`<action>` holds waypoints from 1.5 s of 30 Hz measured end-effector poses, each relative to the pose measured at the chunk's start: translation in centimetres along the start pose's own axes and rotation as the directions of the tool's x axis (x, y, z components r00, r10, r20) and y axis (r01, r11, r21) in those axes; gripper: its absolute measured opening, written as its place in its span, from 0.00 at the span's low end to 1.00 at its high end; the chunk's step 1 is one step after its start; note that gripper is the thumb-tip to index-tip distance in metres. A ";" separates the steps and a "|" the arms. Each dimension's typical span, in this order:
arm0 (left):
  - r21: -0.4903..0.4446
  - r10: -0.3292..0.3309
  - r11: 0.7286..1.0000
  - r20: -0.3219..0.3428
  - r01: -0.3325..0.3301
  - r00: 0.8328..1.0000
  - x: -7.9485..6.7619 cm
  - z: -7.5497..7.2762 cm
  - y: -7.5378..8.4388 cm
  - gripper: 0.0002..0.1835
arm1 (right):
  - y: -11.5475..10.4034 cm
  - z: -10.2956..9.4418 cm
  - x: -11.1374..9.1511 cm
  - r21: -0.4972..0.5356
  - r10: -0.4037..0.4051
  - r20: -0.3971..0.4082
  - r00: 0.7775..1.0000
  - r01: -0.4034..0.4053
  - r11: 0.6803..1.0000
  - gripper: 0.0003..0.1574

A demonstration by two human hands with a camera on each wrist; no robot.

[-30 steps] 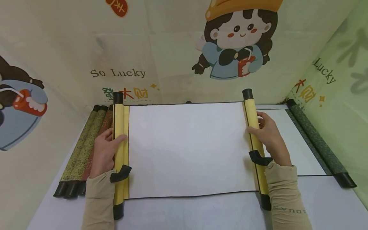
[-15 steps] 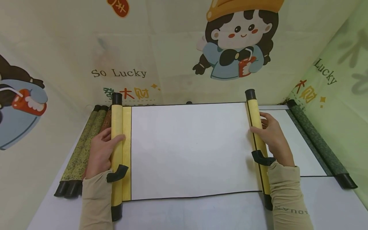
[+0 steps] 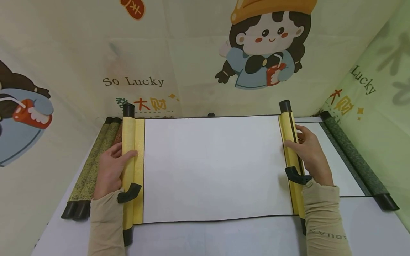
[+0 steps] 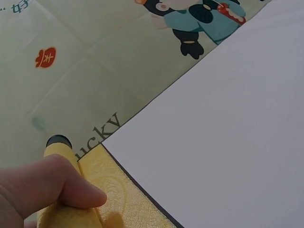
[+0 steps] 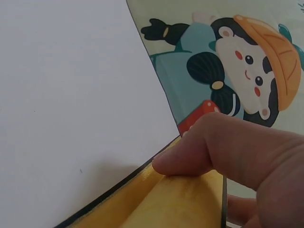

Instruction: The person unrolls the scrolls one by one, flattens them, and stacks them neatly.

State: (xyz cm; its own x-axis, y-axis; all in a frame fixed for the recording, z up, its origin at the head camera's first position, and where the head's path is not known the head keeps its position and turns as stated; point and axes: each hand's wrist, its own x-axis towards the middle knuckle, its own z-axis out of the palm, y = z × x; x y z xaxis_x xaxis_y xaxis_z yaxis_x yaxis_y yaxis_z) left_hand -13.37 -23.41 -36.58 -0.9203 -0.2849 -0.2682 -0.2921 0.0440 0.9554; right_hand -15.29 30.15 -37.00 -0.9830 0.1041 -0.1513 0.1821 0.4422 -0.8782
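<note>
A hanging scroll with blank white paper (image 3: pixel 214 167) lies partly unrolled across the table. My left hand (image 3: pixel 109 172) grips its left yellow roll (image 3: pixel 129 137), thumb (image 4: pixel 85 192) over the top beside a flat yellow border strip (image 3: pixel 139 185). The right yellow roll (image 3: pixel 289 128) is held by my right hand (image 3: pixel 312 153), with the thumb (image 5: pixel 185 154) across it near the paper's edge. Black caps end both rolls. The fingers under each roll are mostly hidden. Dark wrist straps (image 3: pixel 129 193) cross in front of the rolls.
Several rolled scrolls, two of them green-patterned (image 3: pixel 93 163), lie at the left. A dark green scroll (image 3: pixel 352 156) with white paper (image 3: pixel 336 156) showing lies at the right. A cartoon-printed cloth (image 3: pixel 192 64) stands behind the table.
Both rolls have moved apart, left one leftward and right one rightward, so more of the scroll shows. The yellow strip at the left has widened. The right roll has turned.
</note>
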 end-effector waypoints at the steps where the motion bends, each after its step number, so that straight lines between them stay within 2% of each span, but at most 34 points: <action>1: -0.003 -0.002 1.000 0.001 0.002 1.000 0.0 0.0 0.0 0.41 | 0.0 0.0 0.0 0.001 0.002 -0.001 1.000 -0.002 1.000 0.50; 11: -0.002 -0.011 1.000 0.005 0.011 1.000 0.2 -0.1 0.0 0.42 | 0.0 -0.3 0.0 0.012 0.014 -0.010 1.000 -0.014 1.000 0.51; 18: -0.016 -0.012 1.000 0.009 0.012 1.000 0.1 -0.7 0.0 0.43 | 0.0 -0.2 0.0 -0.004 0.030 -0.064 0.998 -0.030 1.000 0.49; 23: -0.011 -0.012 1.000 0.017 0.012 1.000 0.1 -1.0 -0.1 0.43 | 0.1 -0.3 0.0 0.002 0.027 -0.056 0.998 -0.027 1.000 0.49; 37: -0.010 -0.022 1.000 -0.016 0.022 1.000 0.2 -0.7 -0.2 0.40 | 0.8 -1.1 0.1 -0.022 0.026 -0.062 0.998 -0.027 0.999 0.48; 45: 0.021 -0.001 1.000 0.007 0.001 1.000 0.6 -0.5 -0.5 0.40 | 1.0 -1.5 0.1 -0.055 -0.003 -0.084 0.996 -0.001 0.998 0.47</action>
State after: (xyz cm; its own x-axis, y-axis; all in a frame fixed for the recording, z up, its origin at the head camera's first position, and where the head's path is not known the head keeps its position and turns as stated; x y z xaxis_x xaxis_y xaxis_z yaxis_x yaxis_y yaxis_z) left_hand -13.61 -24.08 -37.12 -0.9219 -0.2779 -0.2699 -0.2982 0.0643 0.9523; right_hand -15.15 31.95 -37.25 -0.9780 0.1773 -0.1097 0.1844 0.4905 -0.8517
